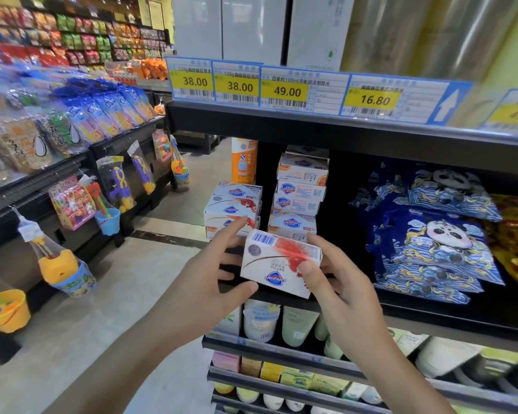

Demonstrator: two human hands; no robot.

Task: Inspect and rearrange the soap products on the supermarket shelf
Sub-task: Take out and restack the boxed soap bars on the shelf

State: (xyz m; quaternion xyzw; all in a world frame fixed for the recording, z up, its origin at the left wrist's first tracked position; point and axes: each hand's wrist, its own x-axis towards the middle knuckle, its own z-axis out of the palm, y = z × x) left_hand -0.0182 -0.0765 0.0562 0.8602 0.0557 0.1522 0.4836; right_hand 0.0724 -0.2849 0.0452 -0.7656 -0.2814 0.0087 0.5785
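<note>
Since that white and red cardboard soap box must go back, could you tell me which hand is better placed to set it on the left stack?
Probably the left hand: it grips the soap box just below the left stack, nearer than the right hand.

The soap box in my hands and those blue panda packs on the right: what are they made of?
Soap box: looks like printed cardboard, slightly glossy, with crisp folded edges and flat faces. Blue panda packs: probably soft plastic film, since they sag, wrinkle and overlap; too blurred to be sure.

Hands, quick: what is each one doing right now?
Left hand: holding the soap box at its left end.
Right hand: gripping the same box's right end.
</note>
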